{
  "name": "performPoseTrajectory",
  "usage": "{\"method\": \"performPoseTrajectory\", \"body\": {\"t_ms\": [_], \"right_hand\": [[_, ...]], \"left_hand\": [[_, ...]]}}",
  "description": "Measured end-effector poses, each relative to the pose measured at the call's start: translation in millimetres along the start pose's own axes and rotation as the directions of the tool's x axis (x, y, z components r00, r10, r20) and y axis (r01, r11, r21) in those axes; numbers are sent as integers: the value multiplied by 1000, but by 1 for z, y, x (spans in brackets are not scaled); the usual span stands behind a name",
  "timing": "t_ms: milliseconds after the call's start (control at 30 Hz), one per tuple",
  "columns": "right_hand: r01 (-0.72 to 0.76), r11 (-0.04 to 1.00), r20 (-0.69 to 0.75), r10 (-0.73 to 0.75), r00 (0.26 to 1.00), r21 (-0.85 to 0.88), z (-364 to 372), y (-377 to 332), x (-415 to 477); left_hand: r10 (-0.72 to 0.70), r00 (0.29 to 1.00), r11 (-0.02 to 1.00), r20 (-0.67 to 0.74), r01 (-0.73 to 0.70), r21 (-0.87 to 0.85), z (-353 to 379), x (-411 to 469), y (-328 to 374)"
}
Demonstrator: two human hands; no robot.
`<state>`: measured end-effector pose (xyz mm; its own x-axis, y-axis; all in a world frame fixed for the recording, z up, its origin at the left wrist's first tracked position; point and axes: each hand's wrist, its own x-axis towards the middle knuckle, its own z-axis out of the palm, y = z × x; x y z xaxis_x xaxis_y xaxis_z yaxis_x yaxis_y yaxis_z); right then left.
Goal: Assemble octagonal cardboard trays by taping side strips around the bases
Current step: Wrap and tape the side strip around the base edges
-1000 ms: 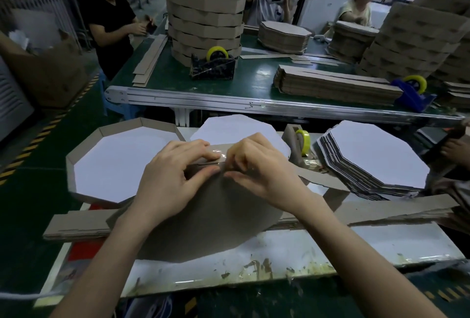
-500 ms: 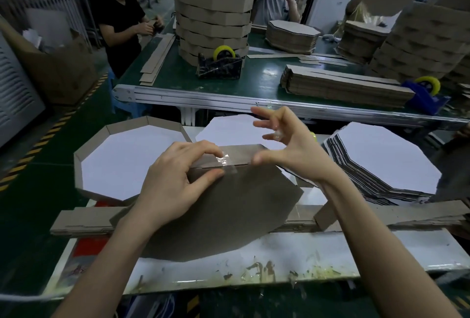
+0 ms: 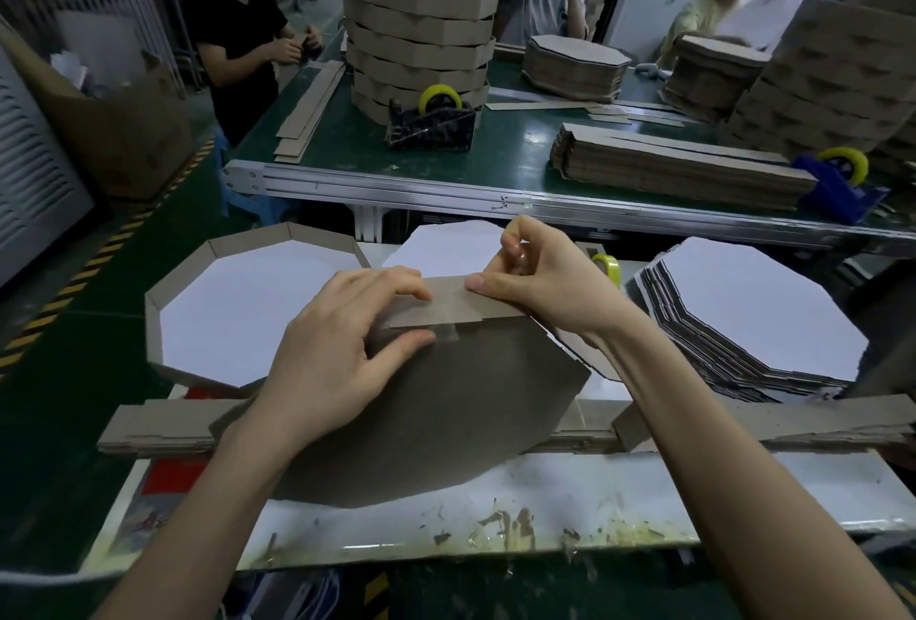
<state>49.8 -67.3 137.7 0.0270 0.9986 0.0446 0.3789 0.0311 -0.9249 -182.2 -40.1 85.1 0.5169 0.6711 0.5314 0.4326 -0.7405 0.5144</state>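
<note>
A brown octagonal cardboard base (image 3: 446, 421) is tilted up on the white workbench (image 3: 545, 495), brown side toward me. A brown side strip (image 3: 448, 304) lies along its top edge, joined to it by a piece of clear tape (image 3: 448, 332). My left hand (image 3: 337, 356) grips the base's upper left, fingers on the strip and thumb beside the tape. My right hand (image 3: 535, 282) pinches the strip's right part, its thumb pressed on the strip's face.
A finished tray (image 3: 248, 312) sits to the left, a stack of white octagonal bases (image 3: 753, 322) to the right, a yellow tape roll (image 3: 607, 267) behind my right hand. Loose strips (image 3: 768, 421) lie across the bench. Behind is a green conveyor table (image 3: 510, 163) with stacked trays, dispensers and workers.
My right hand lifted off the strip with fingers spread, then came back down and now pinches the strip's right part. My left hand has kept its hold on the base.
</note>
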Motion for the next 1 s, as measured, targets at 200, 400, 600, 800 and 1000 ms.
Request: {"method": "performPoseTrajectory", "body": {"t_ms": [200, 400, 600, 800, 1000], "right_hand": [[-22, 996, 2, 22, 1000, 91, 4, 3, 3], [-23, 993, 22, 21, 1000, 116, 4, -4, 7], [-13, 999, 51, 11, 999, 31, 3, -8, 12], [-56, 996, 102, 49, 994, 69, -11, -3, 10], [-62, 997, 136, 54, 989, 51, -12, -6, 9]], "left_hand": [[-25, 1000, 999, 2, 25, -24, 1, -1, -3], [-23, 997, 1000, -79, 24, 9, -2, -1, -1], [-62, 981, 998, -185, 57, -33, -4, -3, 0], [-94, 975, 996, -199, 93, -16, -1, -5, 4], [-104, 980, 994, -168, 105, -5, -1, -3, 2]]}}
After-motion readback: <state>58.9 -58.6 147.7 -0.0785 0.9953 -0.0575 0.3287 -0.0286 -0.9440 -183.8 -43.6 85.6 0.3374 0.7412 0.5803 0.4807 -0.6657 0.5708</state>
